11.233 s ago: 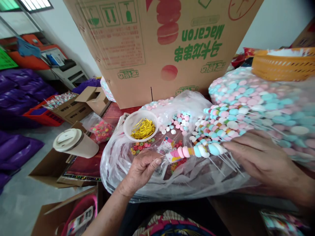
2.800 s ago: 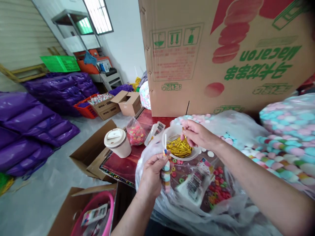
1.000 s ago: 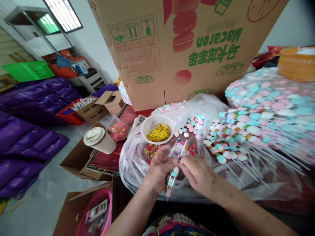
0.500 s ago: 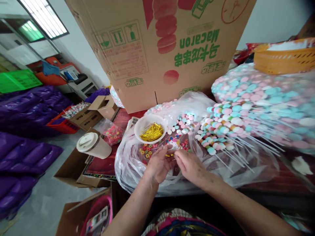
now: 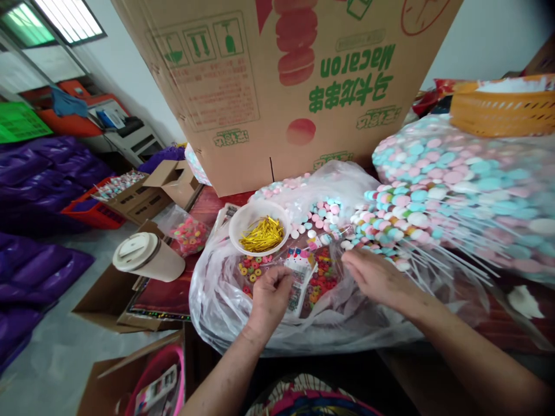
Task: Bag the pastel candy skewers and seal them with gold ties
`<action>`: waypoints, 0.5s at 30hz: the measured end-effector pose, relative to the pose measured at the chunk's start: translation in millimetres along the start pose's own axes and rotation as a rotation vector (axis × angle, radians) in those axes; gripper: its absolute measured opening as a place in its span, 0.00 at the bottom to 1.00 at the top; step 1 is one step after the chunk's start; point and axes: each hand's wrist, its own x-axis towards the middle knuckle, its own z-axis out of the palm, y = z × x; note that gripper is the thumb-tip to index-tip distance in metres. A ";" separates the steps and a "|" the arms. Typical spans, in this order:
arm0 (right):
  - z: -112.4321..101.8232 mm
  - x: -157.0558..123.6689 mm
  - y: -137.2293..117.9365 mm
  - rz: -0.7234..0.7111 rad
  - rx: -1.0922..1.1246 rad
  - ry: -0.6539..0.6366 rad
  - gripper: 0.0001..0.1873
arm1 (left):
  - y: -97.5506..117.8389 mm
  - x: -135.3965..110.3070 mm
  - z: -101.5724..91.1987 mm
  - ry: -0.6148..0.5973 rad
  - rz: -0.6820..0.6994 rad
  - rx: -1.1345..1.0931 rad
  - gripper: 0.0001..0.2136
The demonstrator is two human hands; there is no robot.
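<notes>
At mid-bench (image 5: 162, 294), over clear plastic sheeting (image 5: 212, 309), two bare hands, well apart. Left hand (image 5: 273, 292): fingers curled, thumb near forefinger, at the nine o'clock edge of some printed packets (image 5: 298, 280); whether that grip pinches anything, cannot tell. Right hand (image 5: 370, 277) lies at three o'clock from the left, fingers reaching forward and held close; underside of this grip hidden, so cannot tell if it holds anything. Between the hands, just right of the packets, red and green candy rings (image 5: 323, 274). From the left hand, near twelve o'clock: white bowl (image 5: 236, 240) heaped with gold strips (image 5: 263, 234). From the right hand, one o'clock: pile of sticks threaded with pastel discs (image 5: 405, 216), bare white ends trailing toward four. Beyond, at two o'clock, large clear bag of pink, blue and white discs (image 5: 459, 156), orange basket (image 5: 498, 115) above it. Twelve o'clock, behind everything: tall printed carton (image 5: 277, 98). Lidded cup (image 5: 154, 257) toward nine, tilted in this view.
</notes>
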 end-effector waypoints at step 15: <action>-15.2 34.1 2.0 -0.013 0.967 0.265 0.11 | 34.9 6.7 7.1 -0.238 0.265 -0.017 0.19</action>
